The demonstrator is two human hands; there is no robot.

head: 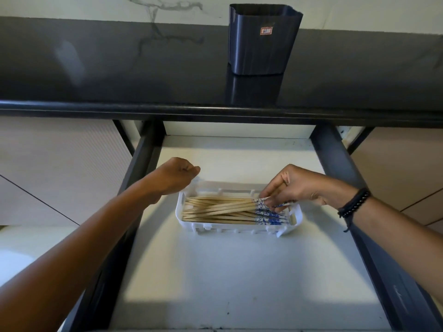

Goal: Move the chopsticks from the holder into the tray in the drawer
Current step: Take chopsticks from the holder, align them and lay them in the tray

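Head view, blue-tipped wooden chopsticks (220, 209), right hand (299, 185) fingers pinching them, left hand (176, 174) curled, hold unclear

holder (261, 44) | red-white sticker (266, 31) | print too small to read

- Left grip (176, 174): fingers were curled under the knuckles, tips hidden. Contact with the far left corner of the tray (239, 230) could not be told, as that corner was blurred. Forearm was cut off by the left and bottom edges.
- Right grip (294, 185): pinched the chopsticks (220, 209), fingertips partly buried among their blue-patterned ends. Forearm was cut off at the right edge.
- Chopsticks: overlapped, count not determinable. Pattern was too small to make out.
- Tray: floor was covered by the chopsticks.
- Holder (261, 39): interior was hidden behind its own wall. 1 label, too small to read.
- Drawer (239, 271): front was cut off by the bottom edge. Rear was hidden under the counter (119, 68).
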